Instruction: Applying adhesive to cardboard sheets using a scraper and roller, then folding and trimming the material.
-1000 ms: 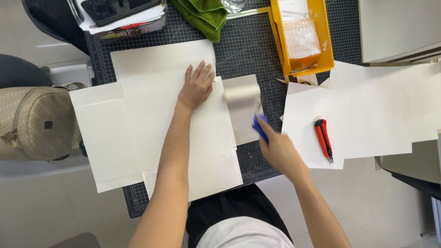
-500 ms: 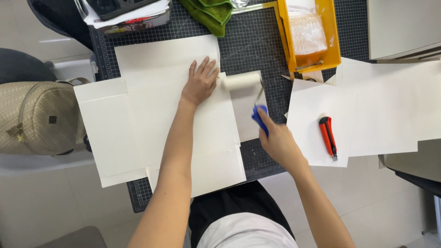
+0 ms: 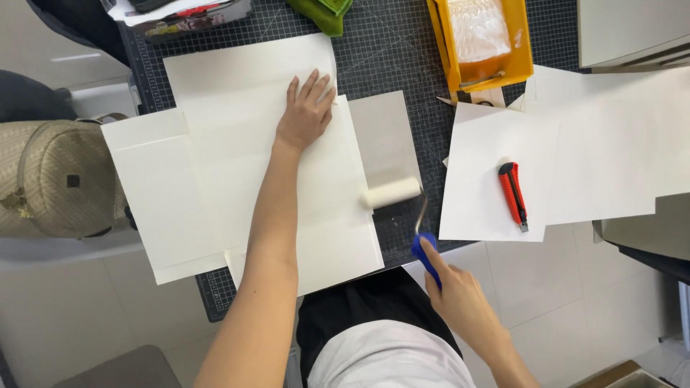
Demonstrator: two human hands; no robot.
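On the bench, my left hand (image 3: 305,111) lies flat and open on white sheets (image 3: 237,165). My right hand (image 3: 456,294) is closed around the blue handle of a roller (image 3: 392,193), which rests at the sheets' right edge over grey card (image 3: 384,136). Right of it, a red knife (image 3: 513,194) lies on paper (image 3: 474,179); beyond, a yellow tray (image 3: 521,57) holds clear wrap.

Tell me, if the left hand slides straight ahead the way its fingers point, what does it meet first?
The left hand lies flat on the white sheets, fingers pointing up and slightly right. Going on, it would leave the sheet edge, cross the bare cutting mat, and probably meet the green cloth first.
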